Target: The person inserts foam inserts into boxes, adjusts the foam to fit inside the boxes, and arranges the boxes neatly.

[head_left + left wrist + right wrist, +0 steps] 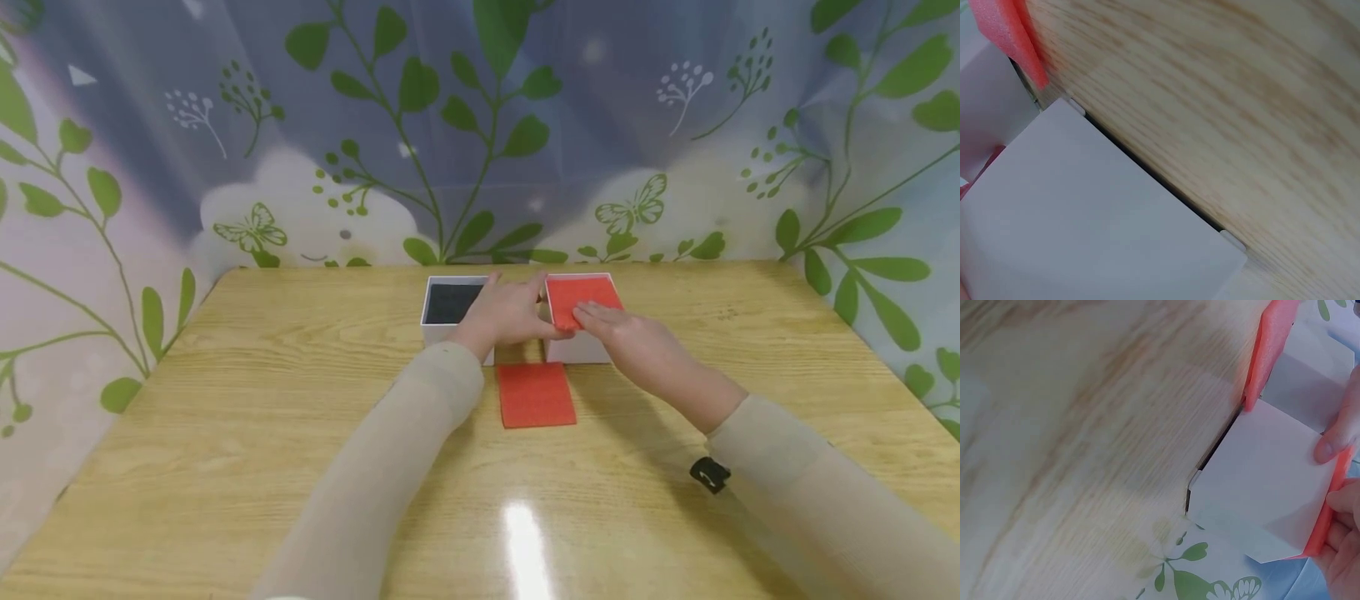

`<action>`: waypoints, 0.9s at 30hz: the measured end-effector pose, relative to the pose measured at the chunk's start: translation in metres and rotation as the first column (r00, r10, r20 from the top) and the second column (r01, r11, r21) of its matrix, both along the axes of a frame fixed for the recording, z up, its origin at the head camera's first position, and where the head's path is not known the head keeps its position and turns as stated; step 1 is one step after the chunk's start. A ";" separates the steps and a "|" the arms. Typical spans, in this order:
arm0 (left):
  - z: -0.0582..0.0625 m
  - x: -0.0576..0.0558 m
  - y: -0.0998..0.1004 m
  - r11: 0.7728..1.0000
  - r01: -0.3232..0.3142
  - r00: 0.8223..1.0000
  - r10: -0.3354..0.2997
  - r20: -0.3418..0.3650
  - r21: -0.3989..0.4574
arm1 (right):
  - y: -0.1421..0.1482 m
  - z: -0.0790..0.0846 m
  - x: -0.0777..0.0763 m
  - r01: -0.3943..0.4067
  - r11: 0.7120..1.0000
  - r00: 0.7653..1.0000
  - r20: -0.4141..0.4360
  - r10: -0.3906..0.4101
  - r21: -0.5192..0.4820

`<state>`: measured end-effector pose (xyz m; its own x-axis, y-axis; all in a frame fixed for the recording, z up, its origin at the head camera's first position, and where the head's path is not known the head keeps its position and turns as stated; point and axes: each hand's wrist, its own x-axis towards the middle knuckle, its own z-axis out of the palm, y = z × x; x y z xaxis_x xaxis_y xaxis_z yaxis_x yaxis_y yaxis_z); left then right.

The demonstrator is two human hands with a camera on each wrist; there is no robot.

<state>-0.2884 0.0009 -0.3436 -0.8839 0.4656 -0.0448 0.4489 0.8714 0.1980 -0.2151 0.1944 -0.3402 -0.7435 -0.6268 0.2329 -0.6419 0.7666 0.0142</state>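
Note:
A red foam sheet [572,296] lies in the top of the right-hand white box [579,350], its front edge showing along the rim. My left hand [502,310] holds this box at its left side, thumb at the front rim, a finger at the back left corner. From the right, my right hand [637,342] presses on the sheet with extended fingers; its fingertips sit along the foam edge in the right wrist view, near the left thumb [1329,449]. A second white box [457,335] with a black insert [450,303] stands left, partly hidden by my left hand.
Another red foam sheet [536,396] lies flat on the wooden table [300,433] in front of the gap between the boxes. A leaf-patterned curtain [465,167] hangs behind the table's far edge. A small black device [709,474] sits under the right sleeve.

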 end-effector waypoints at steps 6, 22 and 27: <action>-0.001 0.001 -0.001 1.000 0.007 1.000 -0.006 0.010 -0.009 | 0.000 -0.001 -0.002 -0.003 1.000 1.000 0.003 0.004 -0.005; 0.001 0.000 -0.001 1.000 0.008 1.000 -0.008 0.008 -0.010 | -0.001 0.004 -0.008 0.002 1.000 0.999 0.047 -0.002 -0.012; 0.001 -0.001 0.000 1.000 0.002 1.000 -0.002 0.016 -0.013 | 0.001 0.005 -0.010 -0.010 1.000 0.998 0.063 0.012 -0.026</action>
<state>-0.2894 0.0007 -0.3429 -0.8820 0.4668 -0.0649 0.4477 0.8728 0.1942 -0.2249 0.1949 -0.3353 -0.7504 -0.6295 0.2017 -0.6493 0.7591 -0.0464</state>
